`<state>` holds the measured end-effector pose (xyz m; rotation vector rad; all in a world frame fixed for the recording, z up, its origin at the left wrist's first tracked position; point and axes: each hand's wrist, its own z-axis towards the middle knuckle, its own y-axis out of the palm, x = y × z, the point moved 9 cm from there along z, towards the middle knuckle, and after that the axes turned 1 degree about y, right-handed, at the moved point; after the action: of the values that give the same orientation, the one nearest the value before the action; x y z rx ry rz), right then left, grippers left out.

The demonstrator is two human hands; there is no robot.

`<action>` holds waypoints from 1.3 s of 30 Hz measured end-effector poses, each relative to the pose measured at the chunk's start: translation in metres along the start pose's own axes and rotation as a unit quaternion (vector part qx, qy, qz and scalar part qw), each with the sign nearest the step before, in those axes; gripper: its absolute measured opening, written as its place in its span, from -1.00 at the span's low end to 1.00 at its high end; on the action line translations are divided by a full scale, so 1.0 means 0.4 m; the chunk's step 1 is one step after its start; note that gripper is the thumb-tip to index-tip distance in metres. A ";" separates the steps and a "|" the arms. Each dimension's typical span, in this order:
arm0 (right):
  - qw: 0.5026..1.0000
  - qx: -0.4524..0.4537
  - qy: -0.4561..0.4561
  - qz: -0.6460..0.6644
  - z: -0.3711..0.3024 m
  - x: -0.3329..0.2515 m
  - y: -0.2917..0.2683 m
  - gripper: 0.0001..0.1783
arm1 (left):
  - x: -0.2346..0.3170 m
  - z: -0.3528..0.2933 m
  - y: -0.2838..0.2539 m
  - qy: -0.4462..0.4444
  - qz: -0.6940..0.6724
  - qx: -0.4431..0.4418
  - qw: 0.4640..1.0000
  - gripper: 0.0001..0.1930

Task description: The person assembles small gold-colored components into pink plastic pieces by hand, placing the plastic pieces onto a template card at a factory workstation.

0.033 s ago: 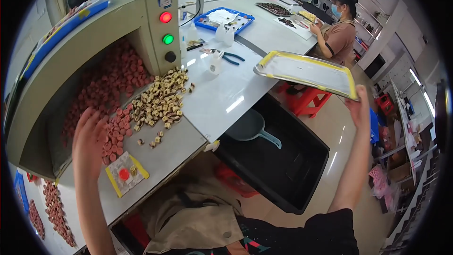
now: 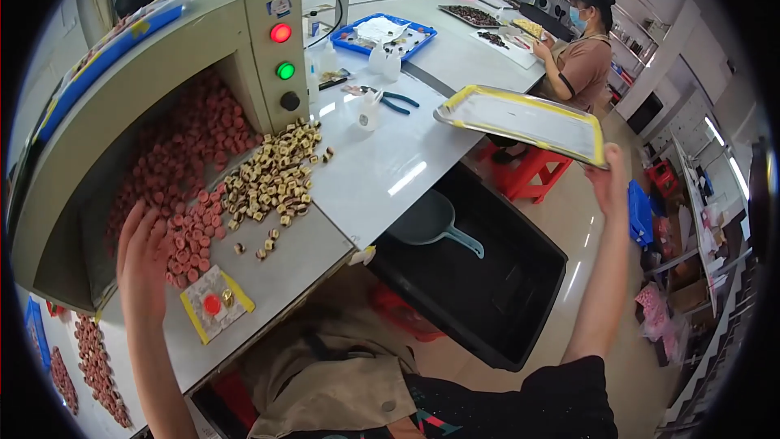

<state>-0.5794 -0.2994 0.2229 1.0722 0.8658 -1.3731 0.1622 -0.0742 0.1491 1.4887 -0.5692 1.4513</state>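
Note:
My right hand (image 2: pixel 608 180), raised at the right, grips one corner of a shallow metal tray (image 2: pixel 524 119) with yellow tape along its rim. The tray is held up above the black bin, and nothing shows on its pale bottom. At the left, my left hand (image 2: pixel 143 254) has its fingers stretched out and slightly apart, close to a heap of small pink round pieces (image 2: pixel 191 248); whether it touches them I cannot tell. More of these pieces fill the curved opening of a machine (image 2: pixel 272 106). Beside them lies a pile of small yellow-and-brown pieces (image 2: pixel 272 171).
A taped card (image 2: pixel 218 329) with a red disc lies near the bench edge. Below stands a black bin (image 2: pixel 504 301) holding a grey-blue scoop (image 2: pixel 426 218). Pliers (image 2: pixel 398 102), small bottles and a blue tray (image 2: pixel 422 49) sit on the white table. A co-worker (image 2: pixel 581 65) sits opposite.
My left hand has shifted slightly left and down. The tray, still in my right hand, is a little further left. The pieces on the bench look the same.

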 end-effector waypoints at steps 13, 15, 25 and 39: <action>0.972 0.213 0.087 -0.055 0.436 0.494 0.128 -0.54 | -0.022 -0.483 -0.574 0.058 0.381 0.312 0.869 -0.56; 0.966 0.227 0.108 -0.051 0.489 0.545 0.152 -0.53 | -0.031 -0.502 -0.570 0.082 0.415 0.309 0.852 -0.57; 0.978 0.197 -0.044 0.057 0.461 0.477 0.278 -0.59 | -0.010 -0.429 -0.414 0.076 0.519 0.330 0.785 -0.67; 0.681 -0.525 -0.483 -0.165 -0.625 0.166 1.406 -0.66 | 0.031 -0.447 -0.398 0.082 0.523 0.361 0.767 -0.77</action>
<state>0.0109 -0.1390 0.1287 -0.7301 0.8005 -1.1508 0.2092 0.1521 0.0862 1.6256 -0.8480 2.9090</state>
